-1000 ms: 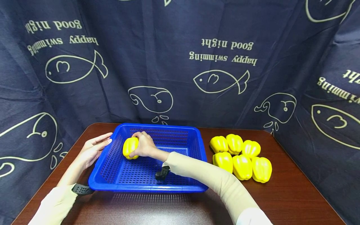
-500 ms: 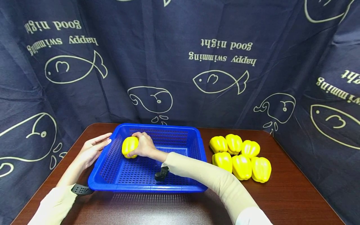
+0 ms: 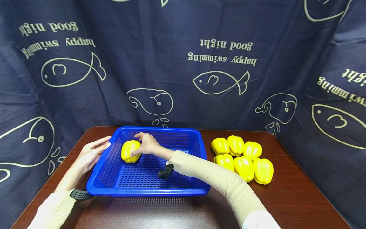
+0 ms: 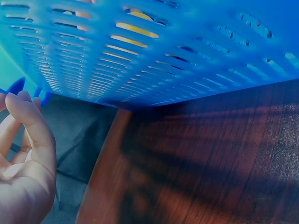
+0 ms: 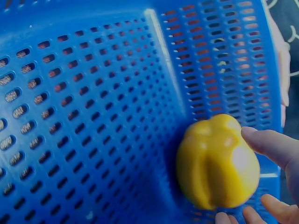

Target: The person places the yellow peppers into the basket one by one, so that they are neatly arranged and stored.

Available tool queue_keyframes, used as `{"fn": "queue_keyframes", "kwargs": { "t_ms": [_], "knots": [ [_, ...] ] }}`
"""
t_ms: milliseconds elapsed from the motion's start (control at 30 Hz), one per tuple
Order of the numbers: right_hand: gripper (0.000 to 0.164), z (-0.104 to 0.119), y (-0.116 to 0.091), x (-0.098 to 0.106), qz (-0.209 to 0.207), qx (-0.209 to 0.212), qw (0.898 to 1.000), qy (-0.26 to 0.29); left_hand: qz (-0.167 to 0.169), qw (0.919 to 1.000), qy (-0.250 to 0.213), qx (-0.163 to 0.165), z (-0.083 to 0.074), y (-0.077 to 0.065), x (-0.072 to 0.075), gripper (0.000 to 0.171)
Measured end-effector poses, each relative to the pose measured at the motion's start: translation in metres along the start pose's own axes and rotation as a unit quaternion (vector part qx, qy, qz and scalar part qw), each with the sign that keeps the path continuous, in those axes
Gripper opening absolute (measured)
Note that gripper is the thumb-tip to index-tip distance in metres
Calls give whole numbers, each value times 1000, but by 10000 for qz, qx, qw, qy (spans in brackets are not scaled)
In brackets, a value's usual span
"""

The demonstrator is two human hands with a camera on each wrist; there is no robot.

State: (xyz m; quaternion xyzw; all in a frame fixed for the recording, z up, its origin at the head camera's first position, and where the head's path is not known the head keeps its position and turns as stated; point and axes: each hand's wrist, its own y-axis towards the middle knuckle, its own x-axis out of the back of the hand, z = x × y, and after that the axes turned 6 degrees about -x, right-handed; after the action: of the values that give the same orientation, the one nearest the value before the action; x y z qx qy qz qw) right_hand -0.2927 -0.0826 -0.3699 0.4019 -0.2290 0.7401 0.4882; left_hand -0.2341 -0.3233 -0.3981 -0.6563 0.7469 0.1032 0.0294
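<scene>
A blue plastic basket [image 3: 148, 191] with slotted sides stands on the table in the head view. One yellow bell pepper [image 3: 130, 152] sits inside, near the left wall. My right hand [image 3: 148, 144] is over it, thumb and fingers spread. In the right wrist view the thumb tip is right at the edge of the bell pepper [image 5: 217, 163], and the other fingertips are beside its lower side. On the basket's outer left side, my left hand [image 3: 88, 156] has relaxed fingers whose tips touch the rim. The left wrist view shows these fingertips at the blue rim too.
Several yellow bell peppers [image 3: 244, 168] stand in two rows on the brown table [image 3: 297, 197], right of the basket. My right forearm crosses the basket's front right part. Behind the table hangs a dark blue curtain [image 3: 177, 31] with fish drawings.
My right hand has let go of the bell pepper; its fingers have spread and drawn back slightly to the right. The left hand stays at the rim. The head view has shifted slightly.
</scene>
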Motion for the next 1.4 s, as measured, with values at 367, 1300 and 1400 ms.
{"fn": "queue_keyframes", "kwargs": {
  "t_ms": [367,1300,1400],
  "knots": [
    [61,-3,-5,39,281,440,9972,544,111,9998,-132,-104,3,-2,0,32],
    [57,-55,-40,140,-438,654,9878,1347,18,10000,-25,-84,1,-1,-2,29],
    [57,-65,-47,147,-528,750,9880,1241,0,10000,31,-36,1,-2,-2,29]
  ]
}}
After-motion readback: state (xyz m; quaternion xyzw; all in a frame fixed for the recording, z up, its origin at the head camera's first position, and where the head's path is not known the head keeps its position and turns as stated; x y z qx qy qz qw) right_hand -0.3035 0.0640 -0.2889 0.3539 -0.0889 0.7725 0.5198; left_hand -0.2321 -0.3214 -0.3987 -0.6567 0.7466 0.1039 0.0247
